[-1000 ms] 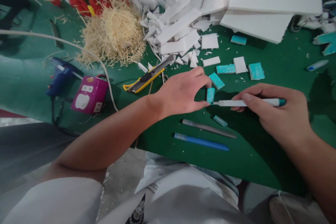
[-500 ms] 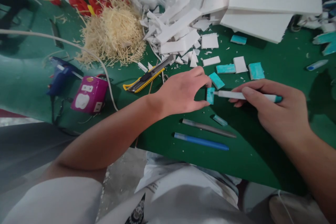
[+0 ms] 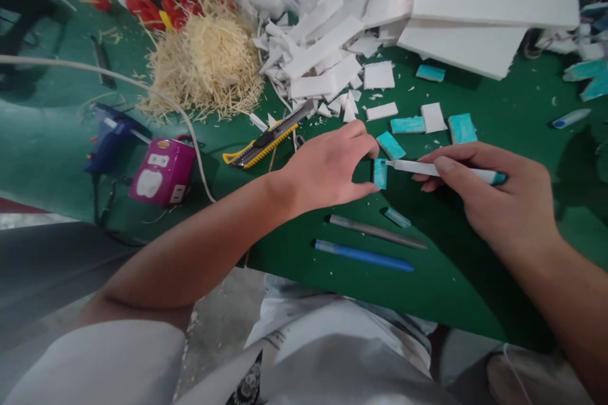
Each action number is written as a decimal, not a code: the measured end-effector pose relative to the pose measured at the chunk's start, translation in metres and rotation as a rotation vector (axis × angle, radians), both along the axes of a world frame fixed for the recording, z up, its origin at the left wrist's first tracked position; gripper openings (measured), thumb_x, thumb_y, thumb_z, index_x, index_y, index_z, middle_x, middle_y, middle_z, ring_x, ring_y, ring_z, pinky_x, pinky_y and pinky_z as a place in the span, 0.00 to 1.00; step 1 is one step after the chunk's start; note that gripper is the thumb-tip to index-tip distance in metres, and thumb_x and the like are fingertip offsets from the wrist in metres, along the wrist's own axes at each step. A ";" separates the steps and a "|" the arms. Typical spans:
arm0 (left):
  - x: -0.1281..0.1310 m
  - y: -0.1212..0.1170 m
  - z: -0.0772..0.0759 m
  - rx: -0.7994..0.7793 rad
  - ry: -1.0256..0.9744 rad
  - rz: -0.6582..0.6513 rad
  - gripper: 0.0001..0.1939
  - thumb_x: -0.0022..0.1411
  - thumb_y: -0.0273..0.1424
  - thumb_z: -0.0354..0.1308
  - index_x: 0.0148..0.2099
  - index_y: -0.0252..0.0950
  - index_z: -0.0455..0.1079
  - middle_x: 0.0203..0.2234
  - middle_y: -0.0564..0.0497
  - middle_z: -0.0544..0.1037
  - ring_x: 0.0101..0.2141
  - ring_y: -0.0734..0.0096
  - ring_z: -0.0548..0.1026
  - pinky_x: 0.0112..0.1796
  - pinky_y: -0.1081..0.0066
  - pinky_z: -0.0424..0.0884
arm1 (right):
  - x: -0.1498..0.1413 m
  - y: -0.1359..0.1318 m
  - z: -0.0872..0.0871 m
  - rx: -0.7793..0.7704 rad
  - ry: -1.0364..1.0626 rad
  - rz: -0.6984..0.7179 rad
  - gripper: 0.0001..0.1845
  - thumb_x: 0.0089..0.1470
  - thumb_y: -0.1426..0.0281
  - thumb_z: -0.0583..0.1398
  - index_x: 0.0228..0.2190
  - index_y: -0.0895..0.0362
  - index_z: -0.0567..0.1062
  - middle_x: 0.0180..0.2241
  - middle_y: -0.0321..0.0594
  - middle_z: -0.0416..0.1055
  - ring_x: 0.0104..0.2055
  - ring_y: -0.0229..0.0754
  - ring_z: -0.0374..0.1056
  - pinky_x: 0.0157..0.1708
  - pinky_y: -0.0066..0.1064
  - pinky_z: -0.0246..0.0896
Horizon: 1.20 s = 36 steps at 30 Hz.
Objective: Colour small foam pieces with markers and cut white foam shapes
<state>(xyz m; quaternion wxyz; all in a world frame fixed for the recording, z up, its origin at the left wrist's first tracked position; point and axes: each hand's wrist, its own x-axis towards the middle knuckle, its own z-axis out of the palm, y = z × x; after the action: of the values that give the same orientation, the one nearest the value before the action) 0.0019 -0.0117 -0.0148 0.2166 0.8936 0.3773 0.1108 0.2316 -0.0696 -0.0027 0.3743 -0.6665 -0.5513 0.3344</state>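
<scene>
Between the thumb and forefinger of my left hand [image 3: 335, 164] is a small turquoise-coloured foam block [image 3: 380, 174], held at its ends against the table. My right hand [image 3: 498, 193] grips a white marker [image 3: 422, 168] with a teal end, its tip touching the block's upper right part. Just beyond my left fingertips lies another turquoise foam block [image 3: 391, 145]. Farther back are a turquoise-topped strip [image 3: 407, 124], a white foam piece [image 3: 434, 118] and a turquoise square [image 3: 462, 128]. A clear teal marker cap [image 3: 398, 217] rests nearer to me.
A grey pen [image 3: 377, 231] and a blue pen [image 3: 365, 255] lie near the front edge. A yellow utility knife [image 3: 268, 139] has its blade out beside my left wrist. Foam scraps [image 3: 323, 69], wood shavings [image 3: 206, 60], a glue gun [image 3: 111, 133] and a magenta socket box [image 3: 163, 171] surround the area.
The marker has tilted slightly, its tip shifting a little up and left on the block. My left hand keeps its hold almost unmoved.
</scene>
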 end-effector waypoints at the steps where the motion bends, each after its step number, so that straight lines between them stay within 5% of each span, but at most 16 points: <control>1: -0.001 0.000 0.000 0.001 -0.002 -0.002 0.17 0.64 0.38 0.69 0.51 0.36 0.74 0.46 0.47 0.75 0.41 0.64 0.77 0.39 0.68 0.70 | 0.000 0.000 0.000 0.003 0.001 0.000 0.07 0.53 0.64 0.65 0.28 0.50 0.84 0.23 0.34 0.78 0.25 0.36 0.72 0.29 0.29 0.73; 12: -0.002 0.002 0.001 -0.017 -0.017 -0.010 0.17 0.62 0.36 0.71 0.50 0.37 0.75 0.44 0.50 0.75 0.34 0.71 0.74 0.34 0.71 0.67 | -0.001 0.002 0.003 -0.010 -0.022 0.014 0.08 0.52 0.63 0.65 0.26 0.51 0.84 0.23 0.36 0.78 0.25 0.37 0.72 0.28 0.29 0.72; 36: -0.002 0.004 0.002 -0.023 -0.024 -0.015 0.17 0.62 0.36 0.71 0.50 0.37 0.75 0.44 0.50 0.76 0.34 0.71 0.75 0.33 0.71 0.66 | -0.004 0.003 0.004 -0.008 -0.008 0.051 0.08 0.52 0.63 0.65 0.25 0.50 0.83 0.24 0.34 0.79 0.25 0.38 0.74 0.27 0.30 0.74</control>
<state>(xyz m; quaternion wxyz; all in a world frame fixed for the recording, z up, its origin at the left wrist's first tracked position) 0.0001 -0.0082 -0.0125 0.2320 0.8925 0.3692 0.1158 0.2273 -0.0671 0.0018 0.3608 -0.6549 -0.5683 0.3434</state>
